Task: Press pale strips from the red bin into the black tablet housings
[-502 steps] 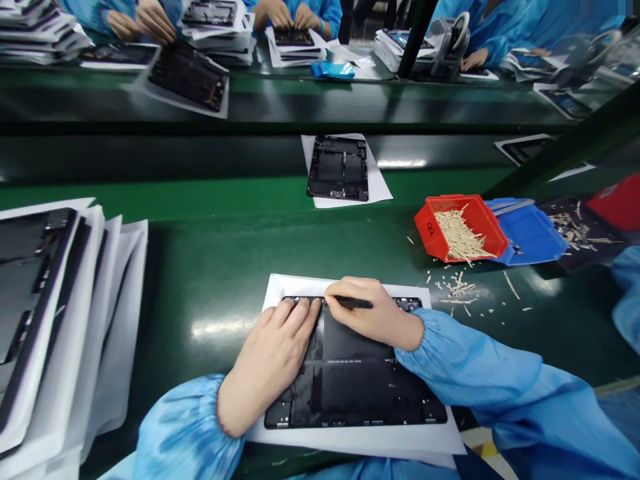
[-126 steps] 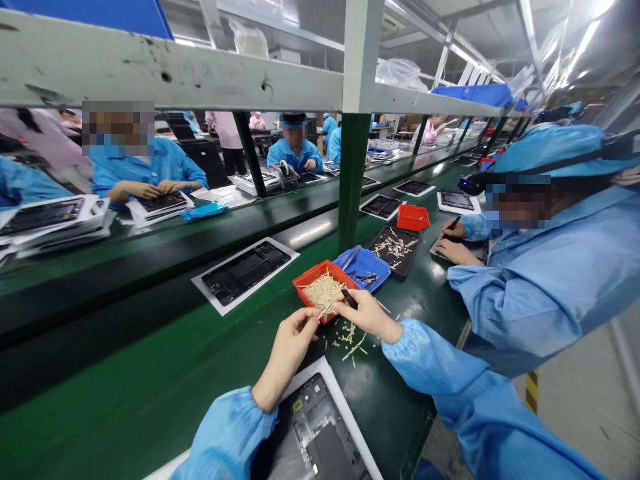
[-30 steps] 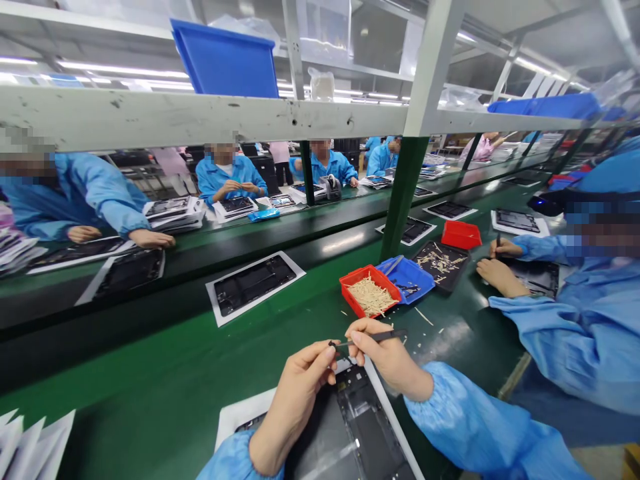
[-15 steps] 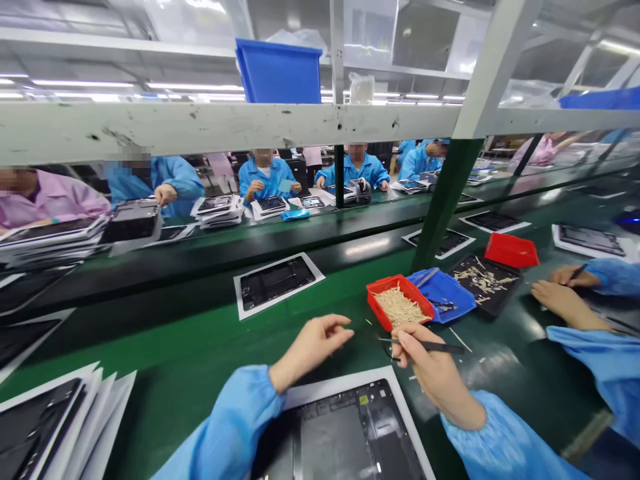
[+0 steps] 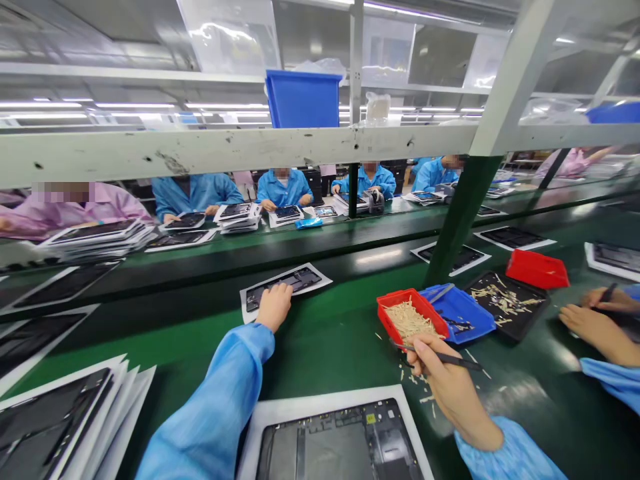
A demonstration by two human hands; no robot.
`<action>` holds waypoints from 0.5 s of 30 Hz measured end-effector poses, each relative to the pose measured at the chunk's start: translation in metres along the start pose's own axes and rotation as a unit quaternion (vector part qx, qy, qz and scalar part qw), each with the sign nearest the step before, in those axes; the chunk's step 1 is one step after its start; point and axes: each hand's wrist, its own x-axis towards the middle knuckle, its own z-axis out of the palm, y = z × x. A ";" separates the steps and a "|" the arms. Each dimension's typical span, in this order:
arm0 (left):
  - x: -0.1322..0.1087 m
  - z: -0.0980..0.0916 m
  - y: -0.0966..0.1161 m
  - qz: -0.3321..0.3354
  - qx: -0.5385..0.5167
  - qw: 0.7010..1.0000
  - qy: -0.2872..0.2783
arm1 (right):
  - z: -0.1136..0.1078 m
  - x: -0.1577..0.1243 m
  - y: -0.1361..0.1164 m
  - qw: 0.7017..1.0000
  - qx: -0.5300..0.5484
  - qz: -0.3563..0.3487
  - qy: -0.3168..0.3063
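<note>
My left hand (image 5: 274, 307) reaches over a dark tablet housing (image 5: 305, 279) on a white sheet at the belt's edge; its fingers are curled down onto it, the tips hidden. My right hand (image 5: 443, 377) is closed round black tweezers (image 5: 457, 361), whose tips point left at the front of a red tray (image 5: 383, 313) full of small pale strips. Just in front of me lies another tablet housing (image 5: 333, 447) on white backing, with a small yellow patch near its top; neither hand touches it.
A blue tray (image 5: 480, 323) with dark bits adjoins the red one. Beside it lies a black tray (image 5: 525, 313) of scattered strips. Stacked housings (image 5: 55, 427) stand at left. A green post (image 5: 460, 220) rises ahead. A co-worker's hands (image 5: 600, 327) work at right.
My left hand has moved forward and left, from above the near housing onto the one at the belt. My right hand still holds the tweezers by the red tray. The view has shifted.
</note>
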 end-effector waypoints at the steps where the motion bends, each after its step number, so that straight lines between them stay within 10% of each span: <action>1: -0.004 -0.007 0.003 0.006 0.004 1.000 0.018 | 0.000 0.000 -0.003 1.000 0.007 0.002 0.005; 7: -0.063 -0.053 0.036 0.103 -0.028 0.992 0.066 | -0.006 0.001 -0.026 0.996 0.081 -0.001 0.044; 15: -0.226 -0.091 0.069 0.350 -0.081 0.917 0.173 | -0.010 0.000 -0.040 0.993 0.093 -0.006 0.066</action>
